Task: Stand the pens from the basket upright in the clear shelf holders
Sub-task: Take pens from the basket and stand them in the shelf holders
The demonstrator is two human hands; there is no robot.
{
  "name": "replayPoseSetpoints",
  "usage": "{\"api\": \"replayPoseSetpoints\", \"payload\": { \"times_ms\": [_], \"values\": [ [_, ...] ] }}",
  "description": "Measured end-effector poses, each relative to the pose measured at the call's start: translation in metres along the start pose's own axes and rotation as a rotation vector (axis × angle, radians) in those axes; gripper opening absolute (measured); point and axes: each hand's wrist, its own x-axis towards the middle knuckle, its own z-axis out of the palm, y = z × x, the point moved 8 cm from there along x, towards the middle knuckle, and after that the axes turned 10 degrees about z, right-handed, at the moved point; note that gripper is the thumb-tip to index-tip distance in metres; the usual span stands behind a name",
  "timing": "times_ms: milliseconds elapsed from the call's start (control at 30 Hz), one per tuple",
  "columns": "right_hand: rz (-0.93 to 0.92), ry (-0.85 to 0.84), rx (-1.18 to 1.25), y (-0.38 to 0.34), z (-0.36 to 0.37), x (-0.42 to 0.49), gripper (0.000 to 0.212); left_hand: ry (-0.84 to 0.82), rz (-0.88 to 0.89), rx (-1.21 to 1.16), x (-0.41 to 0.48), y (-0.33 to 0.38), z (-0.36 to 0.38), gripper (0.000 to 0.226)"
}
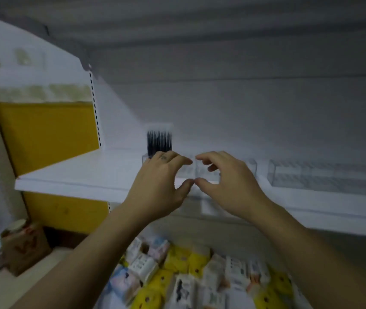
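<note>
Two bare forearms reach up from the bottom of the view to a white shelf (77, 175) at about chest height. The left hand (159, 181) and the right hand (231, 181) meet in front of a clear holder (206, 172) standing near the shelf's front edge. Each hand is curved like a claw, thumb low and fingers (177, 160) high, and the two thumb tips almost touch. The pose suggests they are framing the holder to steady or straighten it. Motion blur hides whether the fingers are grasping its walls or only hovering round it, so I cannot tell. No pen shows in either hand.

The pens (159, 142) that can be seen are a tight bunch of dark ones standing upright in the holder's leftmost compartment, just behind the left knuckles. Packed together like that, they prop each other straight. A second row of clear holders (322, 175) sits further right on the same shelf and looks unfilled.

Below the shelf, between the arms, lies a heap of small boxes (177, 275), yellow, white and pale blue, probably the stock in the basket, though no basket rim is visible. To the left is a yellow side panel (48, 130), and a brown carton (23, 246) with red marks sits low down.

No writing can be read. The boxes carry dark print and small pictures, and the carton has red shapes, but everything is too blurred to make out a brand or a word.
</note>
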Motion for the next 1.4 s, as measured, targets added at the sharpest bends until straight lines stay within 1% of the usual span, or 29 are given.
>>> {"api": "replayPoseSetpoints", "payload": {
  "times_ms": [67,167,367,467,600,767,900,967,1067,1133,1167,1233,1300,1400],
  "values": [
    [0.012,0.006,0.0,0.015,0.001,-0.04,0.04,-0.034,0.032,-0.053,-0.025,0.026,0.014,0.038],
    [0.052,-0.028,-0.072,0.046,0.013,-0.098,0.034,-0.119,0.054,-0.11,-0.063,0.057,0.045,0.036],
    [0.2,-0.127,-0.218,0.113,0.041,-0.172,0.044,-0.286,0.05,-0.157,-0.126,0.089,0.109,0.038],
    [0.249,-0.182,-0.244,0.141,0.06,-0.2,0.044,-0.381,0.03,-0.17,-0.154,0.1,0.144,0.04],
    [0.356,-0.341,-0.283,0.179,0.098,-0.24,0.048,-0.526,-0.027,-0.19,-0.193,0.112,0.191,0.045],
    [0.503,-0.604,-0.36,0.232,0.155,-0.296,0.055,-0.785,-0.07,-0.213,-0.25,0.13,0.258,0.054],
    [0.592,-0.748,-0.323,0.261,0.195,-0.335,0.056,-0.946,-0.138,-0.271,-0.296,0.14,0.309,0.058],
    [0.627,-0.784,-0.304,0.273,0.213,-0.353,0.05,-1.028,-0.175,-0.292,-0.319,0.146,0.336,0.058],
    [0.685,-0.842,-0.253,0.292,0.237,-0.381,0.035,-1.153,-0.256,-0.364,-0.361,0.156,0.373,0.055],
    [0.739,-0.91,-0.274,0.309,0.25,-0.404,0.033,-1.23,-0.318,-0.443,-0.393,0.164,0.392,0.05],
    [0.772,-0.949,-0.278,0.318,0.256,-0.415,0.031,-1.251,-0.354,-0.488,-0.409,0.167,0.4,0.045],
    [0.876,-1.026,-0.185,0.332,0.269,-0.442,0.02,-1.301,-0.43,-0.565,-0.438,0.174,0.411,0.037],
    [0.966,-1.091,-0.137,0.342,0.279,-0.465,0.014,-1.362,-0.481,-0.61,-0.46,0.181,0.419,0.035],
    [1.039,-1.137,-0.154,0.35,0.289,-0.493,0.01,-1.394,-0.55,-0.713,-0.484,0.194,0.431,0.032]
  ]
}}
